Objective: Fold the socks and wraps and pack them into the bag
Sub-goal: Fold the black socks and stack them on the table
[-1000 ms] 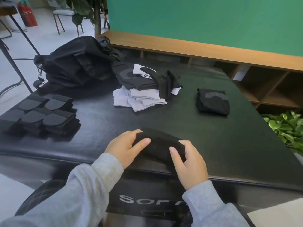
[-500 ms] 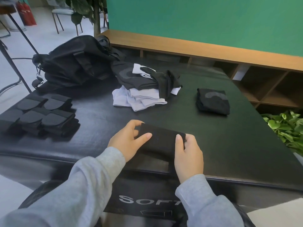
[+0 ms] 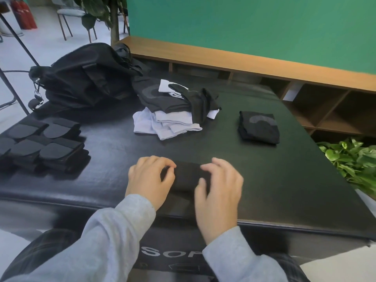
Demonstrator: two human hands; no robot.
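Two hands worked a folded black sock [image 3: 188, 176] lying on the black tabletop [image 3: 284, 180] at about six o'clock, near the front edge. The left hand [image 3: 150, 180] curled its fingers onto the sock's left end — a grip, though blurred. The right hand [image 3: 220, 192] hovered with bent fingers at the right end; whether it gripped, I could not tell. The black bag [image 3: 85, 78] sat at ten o'clock, a loose pile of socks [image 3: 168, 121] at twelve, folded wraps [image 3: 46, 145] at nine.
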